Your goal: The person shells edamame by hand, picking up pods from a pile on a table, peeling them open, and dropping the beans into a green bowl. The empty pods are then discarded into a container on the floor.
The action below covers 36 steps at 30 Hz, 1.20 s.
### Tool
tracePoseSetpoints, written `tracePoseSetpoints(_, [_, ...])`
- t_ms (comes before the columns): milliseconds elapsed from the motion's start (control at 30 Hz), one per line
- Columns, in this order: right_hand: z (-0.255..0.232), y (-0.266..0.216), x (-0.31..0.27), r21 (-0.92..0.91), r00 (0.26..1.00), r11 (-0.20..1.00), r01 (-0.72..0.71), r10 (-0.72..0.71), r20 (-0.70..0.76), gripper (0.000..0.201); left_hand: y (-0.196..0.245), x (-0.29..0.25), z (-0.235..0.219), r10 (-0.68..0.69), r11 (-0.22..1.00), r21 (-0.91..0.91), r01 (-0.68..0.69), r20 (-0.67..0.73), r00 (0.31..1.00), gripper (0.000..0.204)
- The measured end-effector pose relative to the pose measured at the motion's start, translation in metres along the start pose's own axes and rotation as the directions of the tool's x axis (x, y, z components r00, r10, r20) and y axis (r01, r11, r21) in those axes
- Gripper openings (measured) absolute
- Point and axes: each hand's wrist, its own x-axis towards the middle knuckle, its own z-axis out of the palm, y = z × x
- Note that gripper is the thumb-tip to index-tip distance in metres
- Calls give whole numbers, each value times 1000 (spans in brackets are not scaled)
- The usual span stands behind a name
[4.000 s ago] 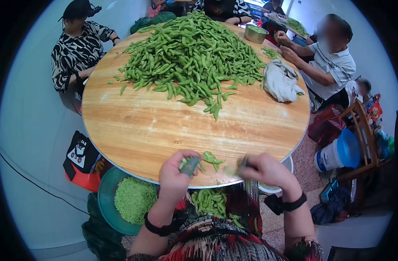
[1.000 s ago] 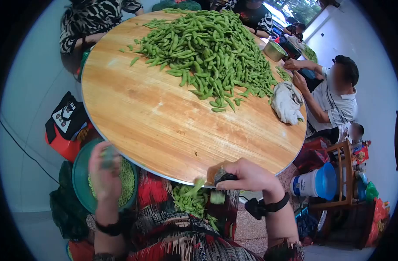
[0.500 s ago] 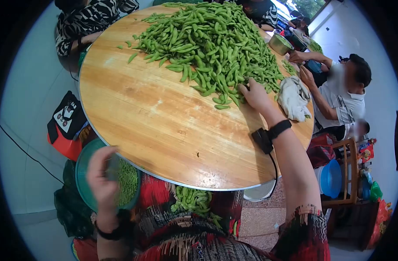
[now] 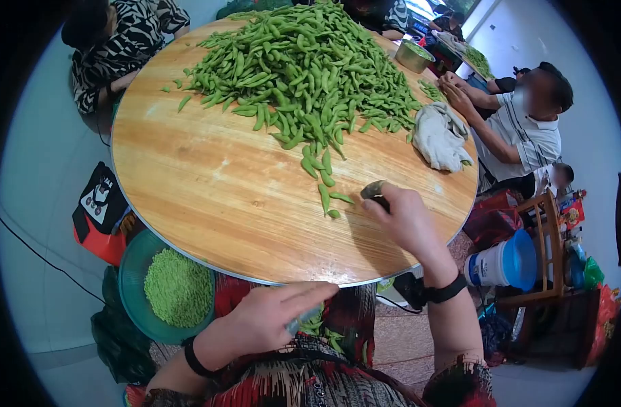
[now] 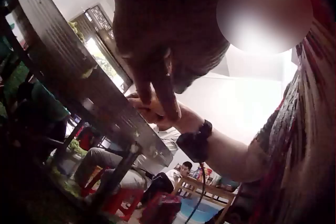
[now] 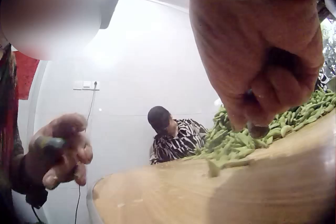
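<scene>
Soybean pods form a big heap [image 4: 303, 74] on the round wooden table [image 4: 242, 210]. Several loose pods [image 4: 325, 193] trail from it toward the near edge. My right hand [image 4: 409, 217] is just right of these pods, low over the tabletop. Its fingers look curled in the right wrist view, and a grey-green cover [image 4: 373, 189] sits on one fingertip. At the table's near edge is my left hand [image 4: 266, 315], fingers straight and pointing right. A dark green wrap [image 6: 52, 145] is on its thumb. More pods [image 4: 317, 325] lie in my lap, partly behind that hand.
A green basin [image 4: 130, 292] of shelled beans stands left of my lap. A white bucket [image 4: 392, 295] is partly hidden under the table's edge. A grey cloth [image 4: 439, 139] and metal pot [image 4: 414, 57] lie on the right side. Other people sit around the table.
My right hand has drawn back from the heap toward me, and several pods now lie nearer. My left hand has moved from over the basin rightward to the table's near edge.
</scene>
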Motion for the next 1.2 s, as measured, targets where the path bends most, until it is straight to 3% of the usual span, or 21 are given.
tracePoseSetpoints(33, [4,-4,-2,2,1000,1000,-1,1,-6,20,-1,0,1,-15,1000,-22,12,-132,991,46])
tracePoseSetpoints(67, [8,-8,-3,-71,998,996,47,-50,-32,20,1,3,0,-13,1000,-18,10,-128,992,46])
tracePoseSetpoints(133, [17,-25,-7,-158,993,983,93,-103,-57,20,5,15,-5,-24,1000,5,28,-356,934,34])
tracePoseSetpoints(267, [51,-31,-12,-256,997,965,54,-67,-43,24,-7,27,2,-86,996,-17,88,-465,881,34])
tracePoseSetpoints(333, [53,-34,-15,-94,991,990,102,-110,-78,23,-15,33,11,-384,872,-473,126,-502,775,32])
tracePoseSetpoints(367, [54,-34,-18,-91,991,990,106,-113,-75,23,-16,35,13,-387,872,-472,129,-504,772,32])
tracePoseSetpoints(400, [54,-33,-23,337,997,939,69,-57,-45,20,-15,39,13,-483,698,-716,33,-435,760,32])
tracePoseSetpoints(433, [54,-33,-28,701,1000,714,3,-15,10,18,-15,43,13,-554,453,-889,-66,-339,761,32])
tracePoseSetpoints(500, [49,-46,-41,711,1000,703,-10,23,-8,19,-14,45,15,-558,388,-919,-73,-297,775,29])
tracePoseSetpoints(567, [42,-65,-52,414,980,907,78,7,-201,21,-18,46,22,-506,470,-866,-169,-422,752,21])
tracePoseSetpoints(633, [43,-68,-58,429,979,901,72,19,-203,22,-16,47,23,-518,487,-857,-167,-437,736,19])
tracePoseSetpoints(733, [43,-60,-60,579,995,815,-20,74,-69,20,-17,44,22,-526,493,-853,-173,-450,722,16])
tracePoseSetpoints(800, [48,-53,-62,797,998,603,-22,53,-13,19,-21,42,22,-529,485,-857,-175,-447,722,15])
tracePoseSetpoints(833, [48,-49,-61,799,998,601,-24,55,-12,19,-22,41,23,-546,440,-875,-200,-438,714,14])
tracePoseSetpoints(900, [44,-39,-51,753,998,657,-43,69,-3,19,-24,38,22,-564,395,-892,-221,-425,708,13])
tracePoseSetpoints(933, [41,-33,-41,582,994,813,-13,74,-81,21,-23,36,18,-570,411,-897,-166,-394,721,12])
tracePoseSetpoints(967, [41,-28,-31,584,993,811,-17,82,-84,21,-22,34,15,-574,425,-899,-108,-360,735,11])
tracePoseSetpoints(1033, [42,-18,-15,63,981,997,-41,53,-188,22,-17,29,13,-560,430,-902,-30,-292,775,10])
tracePoseSetpoints(1100, [46,-16,-8,23,987,999,-44,47,-155,22,-16,25,12,-546,435,-899,48,-221,808,10])
tracePoseSetpoints(1167, [49,-14,-4,-63,987,997,-46,36,-160,19,-16,22,9,-476,596,-792,128,-221,851,16])
tracePoseSetpoints(1200, [49,-12,-6,-63,986,997,-48,37,-161,19,-14,23,6,-475,597,-792,129,-219,852,16])
